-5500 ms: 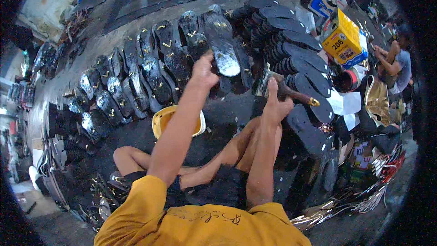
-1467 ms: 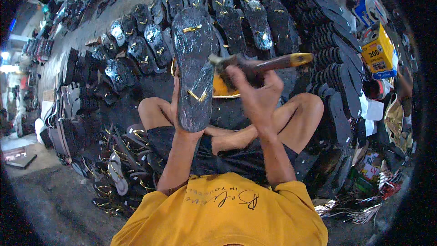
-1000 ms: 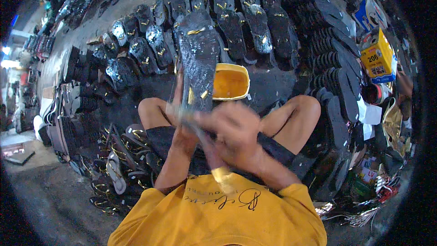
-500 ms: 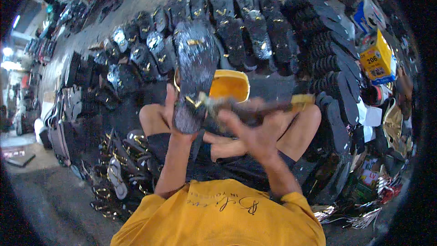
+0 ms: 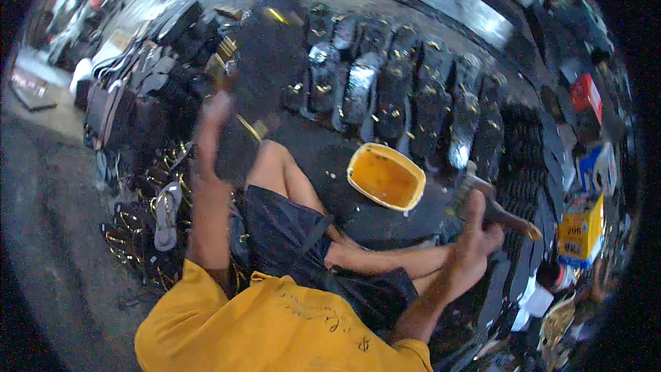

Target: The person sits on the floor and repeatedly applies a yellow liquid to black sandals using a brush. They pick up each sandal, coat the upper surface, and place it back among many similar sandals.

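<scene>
My left hand (image 5: pixel 215 114), smeared by motion, is at the left with a long black shoe sole (image 5: pixel 258 69) in its grip. The sole is blurred too and bears gold-coloured pieces near both ends. Over at the right, my right hand (image 5: pixel 471 248) is closed round a brush (image 5: pixel 506 217), thumb raised along it. The brush's pale head points toward the rows of soles, its handle end to the right. Between the hands, in front of my crossed legs, stands a cream tub (image 5: pixel 351 173) holding amber-orange liquid.
Beyond the tub lie rows of black soles (image 5: pixel 392 86), some shiny and with gold bits. Stacked soles (image 5: pixel 520 158) rise at the right beside a yellow and blue box (image 5: pixel 580 231). Gold-trimmed sandal straps (image 5: pixel 141 213) are heaped at the left.
The view has turned, shifting the scene. My left hand has carried the sole away to the left, and my right hand has drawn the brush off it to the right.
</scene>
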{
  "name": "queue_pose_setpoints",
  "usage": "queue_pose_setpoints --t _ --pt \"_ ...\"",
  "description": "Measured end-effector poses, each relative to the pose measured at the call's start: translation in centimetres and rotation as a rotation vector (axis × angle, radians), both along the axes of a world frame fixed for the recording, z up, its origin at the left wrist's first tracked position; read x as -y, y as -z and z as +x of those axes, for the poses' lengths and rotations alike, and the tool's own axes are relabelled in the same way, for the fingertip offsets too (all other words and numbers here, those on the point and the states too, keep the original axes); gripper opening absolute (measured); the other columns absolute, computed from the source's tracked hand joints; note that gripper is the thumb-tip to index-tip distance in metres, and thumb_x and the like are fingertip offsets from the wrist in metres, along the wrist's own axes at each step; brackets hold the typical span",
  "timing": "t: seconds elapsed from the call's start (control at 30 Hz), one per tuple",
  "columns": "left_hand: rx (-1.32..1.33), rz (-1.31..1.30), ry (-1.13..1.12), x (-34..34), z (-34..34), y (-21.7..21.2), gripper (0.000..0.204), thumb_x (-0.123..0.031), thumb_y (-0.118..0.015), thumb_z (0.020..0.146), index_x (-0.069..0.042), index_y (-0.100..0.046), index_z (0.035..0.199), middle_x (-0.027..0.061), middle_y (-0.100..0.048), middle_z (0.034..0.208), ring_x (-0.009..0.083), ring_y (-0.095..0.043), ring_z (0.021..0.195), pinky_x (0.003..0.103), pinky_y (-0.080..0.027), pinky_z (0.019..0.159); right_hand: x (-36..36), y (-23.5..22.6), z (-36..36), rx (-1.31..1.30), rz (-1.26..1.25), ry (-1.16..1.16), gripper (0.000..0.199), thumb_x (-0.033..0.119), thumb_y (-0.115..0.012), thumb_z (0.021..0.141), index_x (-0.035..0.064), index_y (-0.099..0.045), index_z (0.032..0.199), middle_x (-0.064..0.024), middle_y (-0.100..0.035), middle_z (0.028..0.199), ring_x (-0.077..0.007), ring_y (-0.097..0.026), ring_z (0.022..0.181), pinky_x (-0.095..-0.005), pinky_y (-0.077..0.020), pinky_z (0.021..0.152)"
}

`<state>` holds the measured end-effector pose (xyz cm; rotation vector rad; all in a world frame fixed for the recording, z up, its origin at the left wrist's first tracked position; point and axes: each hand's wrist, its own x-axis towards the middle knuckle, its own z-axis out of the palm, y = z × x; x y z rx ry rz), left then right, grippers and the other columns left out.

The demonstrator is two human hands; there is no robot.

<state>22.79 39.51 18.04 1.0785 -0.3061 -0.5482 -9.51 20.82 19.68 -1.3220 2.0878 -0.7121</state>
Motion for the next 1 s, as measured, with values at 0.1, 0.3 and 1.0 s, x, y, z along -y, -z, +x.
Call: queue_pose_setpoints --t 0.1,0.3,1.0 --pt "0.402 0.043 -0.084 0.4 5.7 -8.3 0.05 -0.015 -0.062 0.101 0.003 -0.05 0.147 0.0134 -0.064 0.137 0.0218 -0.064 0.12 0.034 -0.051 0.103 3.4 5.4 -2.5 0.176 -0.201 -0.053 0.063 0.041 -0.083 0.088 -0.0048 -0.064 0.128 -0.0107 -0.071 0.114 -0.0207 -0.065 0.099 -0.0339 -0.0501 0.092" --pt "-0.291 0.101 0.005 0.2 22.5 7.4 0.038 -0.027 -0.058 0.105 -0.005 -0.061 0.134 0.0126 -0.068 0.13 0.0278 -0.066 0.119 0.045 -0.051 0.106 0.6 12.5 -1.2 0.373 -0.084 -0.281 0.069 0.051 -0.08 0.088 -0.0032 -0.065 0.128 -0.0181 -0.071 0.123 -0.032 -0.067 0.109 -0.0396 -0.0506 0.1" --pt "0.629 1.632 -0.291 -36.4 30.5 10.7 0.036 -0.035 -0.079 0.089 -0.004 -0.078 0.107 0.0069 -0.076 0.093 0.0133 -0.066 0.077 0.031 -0.053 0.071 5.9 13.2 -8.4 -0.745 -0.543 -0.792 0.048 0.013 -0.057 0.103 0.0145 -0.052 0.151 -0.0176 -0.054 0.148 -0.0307 -0.054 0.132 -0.0413 -0.0478 0.109"
